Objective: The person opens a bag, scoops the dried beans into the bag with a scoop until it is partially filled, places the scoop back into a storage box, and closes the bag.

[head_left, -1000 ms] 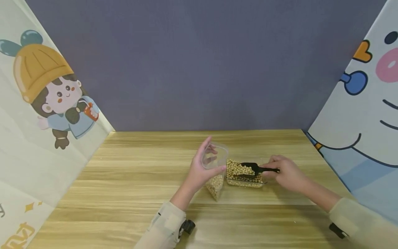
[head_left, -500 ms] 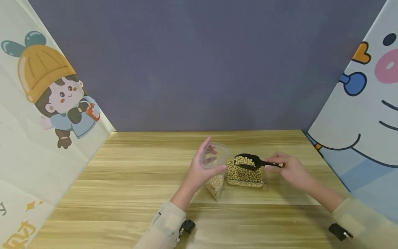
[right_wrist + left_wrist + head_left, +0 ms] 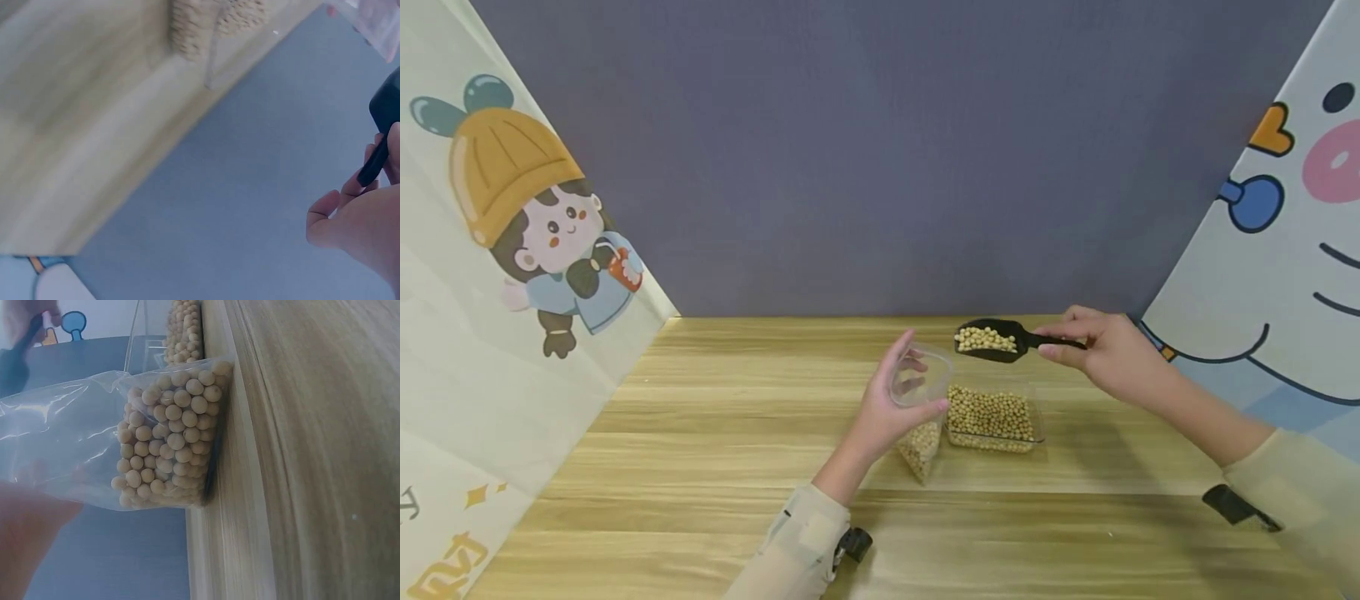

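Note:
My left hand [image 3: 880, 408] grips a clear plastic bag [image 3: 62, 428] near its wide mouth, fingers and thumb bent around it. Soybeans [image 3: 172, 437] fill the bag's lower part, which stands on the table. In my right hand [image 3: 1108, 354] is the handle of a black scoop [image 3: 1019, 340], level and heaped with soybeans. It hangs above and behind a clear box [image 3: 1039, 429], its tip just right of the bag's mouth in the head view. The box holds more soybeans [image 3: 988, 412] and stands right beside the bag.
Under everything is a wood-grain table [image 3: 715, 467]. A dark grey panel [image 3: 880, 158] rises along its back edge. Printed cartoon panels flank it, a hatted child [image 3: 550, 217] on the left and a white face [image 3: 1262, 283] on the right.
My right hand has lifted the scoop out of the beans in the box, up and slightly back, with a load in it. My left hand and the bag have stayed in place.

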The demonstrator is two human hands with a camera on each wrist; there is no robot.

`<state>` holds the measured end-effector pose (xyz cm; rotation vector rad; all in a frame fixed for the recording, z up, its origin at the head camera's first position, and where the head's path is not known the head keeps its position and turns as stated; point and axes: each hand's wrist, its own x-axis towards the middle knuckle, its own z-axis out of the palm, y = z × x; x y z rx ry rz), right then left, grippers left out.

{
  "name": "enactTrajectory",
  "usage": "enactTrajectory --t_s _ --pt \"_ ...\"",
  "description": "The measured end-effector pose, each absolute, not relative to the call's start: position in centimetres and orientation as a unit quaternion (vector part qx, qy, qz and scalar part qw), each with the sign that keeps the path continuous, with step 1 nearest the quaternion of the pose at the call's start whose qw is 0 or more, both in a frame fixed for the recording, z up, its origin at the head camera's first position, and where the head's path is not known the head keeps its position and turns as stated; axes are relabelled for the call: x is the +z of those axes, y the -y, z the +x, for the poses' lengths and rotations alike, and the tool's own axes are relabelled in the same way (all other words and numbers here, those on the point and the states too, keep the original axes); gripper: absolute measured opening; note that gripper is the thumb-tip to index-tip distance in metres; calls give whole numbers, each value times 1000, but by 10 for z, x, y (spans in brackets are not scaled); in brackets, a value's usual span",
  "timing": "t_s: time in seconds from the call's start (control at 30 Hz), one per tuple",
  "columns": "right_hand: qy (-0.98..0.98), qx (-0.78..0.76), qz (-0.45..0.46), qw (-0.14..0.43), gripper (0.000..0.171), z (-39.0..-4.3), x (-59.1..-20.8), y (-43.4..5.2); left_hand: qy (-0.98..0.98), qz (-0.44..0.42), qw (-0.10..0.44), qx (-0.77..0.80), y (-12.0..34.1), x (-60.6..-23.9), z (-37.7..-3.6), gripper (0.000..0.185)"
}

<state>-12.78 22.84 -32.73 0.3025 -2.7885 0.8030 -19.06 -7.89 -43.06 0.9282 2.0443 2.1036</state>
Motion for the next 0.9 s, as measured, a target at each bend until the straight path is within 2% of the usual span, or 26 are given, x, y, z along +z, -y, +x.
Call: enactTrajectory --t_s 0.37,0.9 --pt "958 235 134 91 31 -128 -292 -212 -677 309 38 667 76 -430 -189 109" --pt "962 218 142 77 28 -124 -287 -203 -677 312 35 666 75 -430 -188 109"
